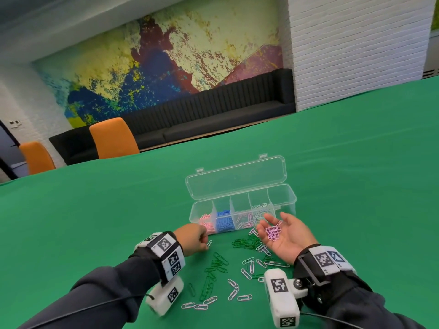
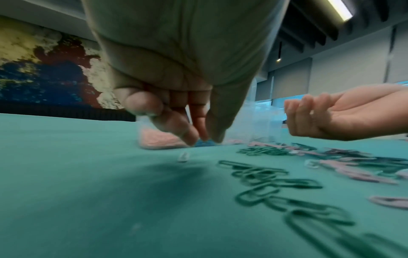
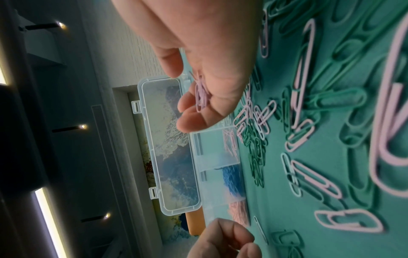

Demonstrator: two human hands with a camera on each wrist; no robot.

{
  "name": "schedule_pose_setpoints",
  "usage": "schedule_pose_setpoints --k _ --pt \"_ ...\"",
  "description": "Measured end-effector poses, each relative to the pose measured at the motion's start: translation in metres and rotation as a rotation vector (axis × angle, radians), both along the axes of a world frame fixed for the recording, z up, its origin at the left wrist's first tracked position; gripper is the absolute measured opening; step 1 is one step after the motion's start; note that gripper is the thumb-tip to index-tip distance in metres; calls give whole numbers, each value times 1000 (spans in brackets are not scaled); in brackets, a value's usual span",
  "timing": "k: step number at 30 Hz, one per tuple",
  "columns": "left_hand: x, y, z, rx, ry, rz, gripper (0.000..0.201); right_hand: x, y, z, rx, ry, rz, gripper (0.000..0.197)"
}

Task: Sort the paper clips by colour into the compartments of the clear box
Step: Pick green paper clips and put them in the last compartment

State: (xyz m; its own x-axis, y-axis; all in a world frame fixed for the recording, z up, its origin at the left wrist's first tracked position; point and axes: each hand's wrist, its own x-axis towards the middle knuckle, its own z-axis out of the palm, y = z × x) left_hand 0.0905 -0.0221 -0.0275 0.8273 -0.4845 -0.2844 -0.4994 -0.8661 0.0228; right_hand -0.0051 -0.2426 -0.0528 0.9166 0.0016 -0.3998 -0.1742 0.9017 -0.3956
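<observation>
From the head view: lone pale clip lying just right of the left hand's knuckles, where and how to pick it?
Pinch the single clip across its two long wires near the middle, coming straight down with thumb and forefinger. It lies flat on the green cloth, apart from the green clips, so nothing crowds it. The left hand is nearest; the right hand cradles lilac clips.

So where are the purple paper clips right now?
In the head view, a small bunch of purple paper clips lies in the upturned palm of the right hand, just in front of the clear box, towards its right end.
</observation>
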Motion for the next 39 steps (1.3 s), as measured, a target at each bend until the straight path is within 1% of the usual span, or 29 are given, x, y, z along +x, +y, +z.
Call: schedule_pose_setpoints --k 2,5,7,8,10,12,16,19,21,24,25,28,30,35,39 --pt "-10 -8 5 -49 33 -103 8 0 -2 1 -39 9 -2 38" --pt "-34 -26 13 -92 139 -315 16 2 -6 2 -66 10 -7 38" --pt "-51 -38 11 -51 204 -435 25 2 -9 3 -45 4 -18 38" --pt "-57 -42 7 -19 217 -464 30 1 -10 3 -34 0 -26 38" --pt "-65 -48 0 37 204 -460 38 0 -13 3 -24 -3 -42 38" --pt "-67 -48 -3 65 177 -415 39 0 -14 4 -22 -5 -46 38" --pt "-66 -40 -2 58 162 -351 24 1 -13 1 -14 -5 -40 38" --pt "-64 -31 0 -14 151 -300 15 1 -13 1 -17 -9 -42 37" --pt "-65 -26 0 -43 144 -286 18 1 -13 2 -13 -11 -50 37" --pt "-70 -24 -6 5 121 -280 32 3 -11 1 -8 -6 -50 38" --pt "-71 -25 -7 7 120 -266 32 3 -10 1 -12 -2 -46 38" --pt "-69 -30 -8 -29 157 -220 19 4 -10 -1 -18 5 -43 38" --pt "-70 -33 -7 -12 152 -222 16 3 -10 0 -20 4 -47 37" --pt "-74 -37 -7 46 69 -298 16 2 -8 1 -24 -3 -40 37" --pt "-75 -44 -7 60 68 -329 12 4 -8 -2 -30 -9 -33 37"
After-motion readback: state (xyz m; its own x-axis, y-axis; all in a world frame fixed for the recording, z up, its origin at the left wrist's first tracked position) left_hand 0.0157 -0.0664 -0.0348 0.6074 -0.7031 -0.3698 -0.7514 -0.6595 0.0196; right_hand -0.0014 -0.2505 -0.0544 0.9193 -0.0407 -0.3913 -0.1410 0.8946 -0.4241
